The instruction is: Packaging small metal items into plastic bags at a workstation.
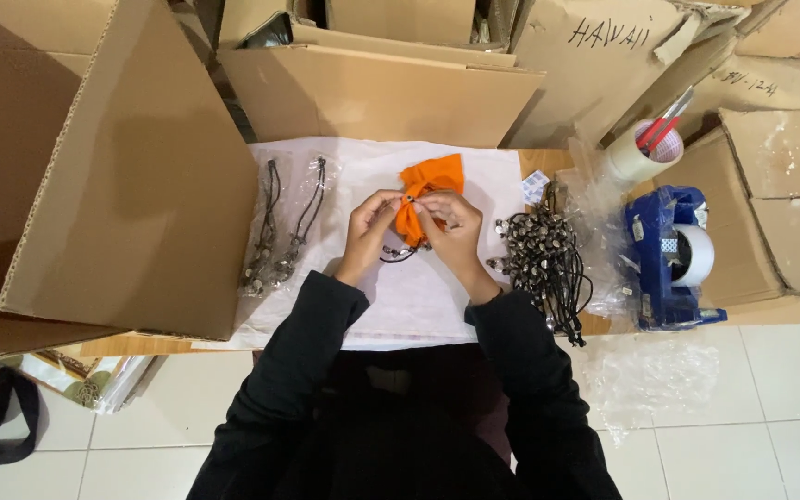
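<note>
My left hand (370, 225) and my right hand (451, 225) meet over a white sheet (391, 296) on a low wooden table. Both pinch a small orange cloth pouch (430, 178) at its lower part. A dark cord with beads (400, 252) hangs out beneath the pouch, between my hands. Black sleeves cover both arms.
Two bagged bead necklaces (287, 227) lie left of my hands. A heap of beaded black cords (543, 255) lies at the right, beside clear bags (604, 204). A blue tape dispenser (673, 255) and a tape roll holding pens (645, 150) stand further right. Cardboard boxes (131, 167) surround the table.
</note>
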